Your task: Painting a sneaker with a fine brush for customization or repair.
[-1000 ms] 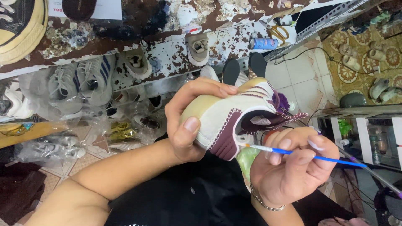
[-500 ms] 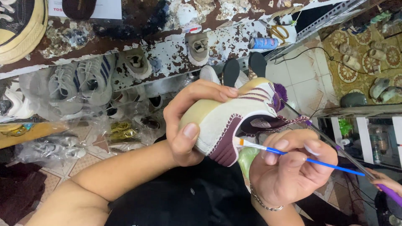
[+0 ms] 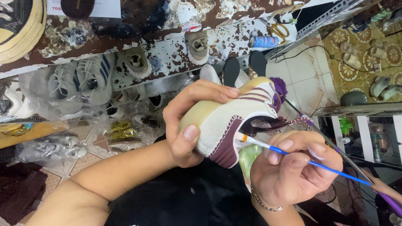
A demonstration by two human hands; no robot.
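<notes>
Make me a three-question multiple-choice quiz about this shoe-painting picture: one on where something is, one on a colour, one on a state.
1. Where does the brush tip touch the shoe?
A. on the laces
B. at the edge of the maroon heel trim
C. on the sole's underside

2. What colour is the brush handle?
A. blue
B. red
C. green

3. How is the shoe held?
A. resting on the floor
B. hanging from a hook
C. gripped in the air by the left hand

Answers:
1 B: the bristles of the brush meet the shoe beside its maroon trim.
2 A: the handle running through the right hand is plainly blue.
3 C: the left hand wraps the shoe's toe end, thumb on the side, fingers over the top, nothing beneath it.
</notes>
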